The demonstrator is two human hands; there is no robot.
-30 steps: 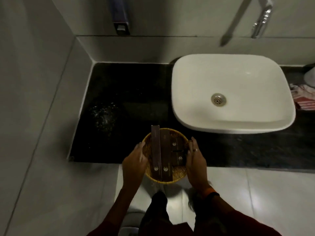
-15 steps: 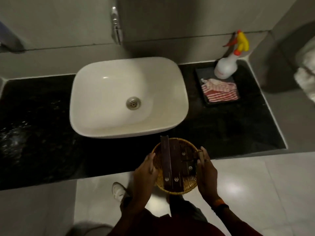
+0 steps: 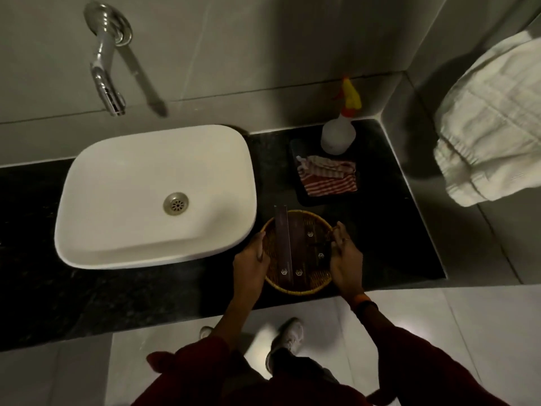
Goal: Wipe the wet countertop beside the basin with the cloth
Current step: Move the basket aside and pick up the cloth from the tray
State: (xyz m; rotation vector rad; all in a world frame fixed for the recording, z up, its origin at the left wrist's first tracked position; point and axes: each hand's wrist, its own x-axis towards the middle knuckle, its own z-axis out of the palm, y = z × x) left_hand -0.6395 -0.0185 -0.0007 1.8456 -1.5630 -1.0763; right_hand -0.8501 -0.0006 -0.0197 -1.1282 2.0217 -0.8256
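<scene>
Both hands clamp a wicker basket at frame centre
Left hand [image 3: 252, 266] and right hand [image 3: 345, 260] grip the basket [image 3: 298, 284] rim on the black tabletop [image 3: 146, 291]; striped cloth [image 3: 329, 178] upper right

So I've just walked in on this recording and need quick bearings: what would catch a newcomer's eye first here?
The big white basin dominates the black countertop, under a chrome wall tap. In front, the left hand and right hand grip a round wicker basket of dark sachets at the counter's front edge. Behind it, a red-striped cloth lies on a dark tray beside a spray bottle.
</scene>
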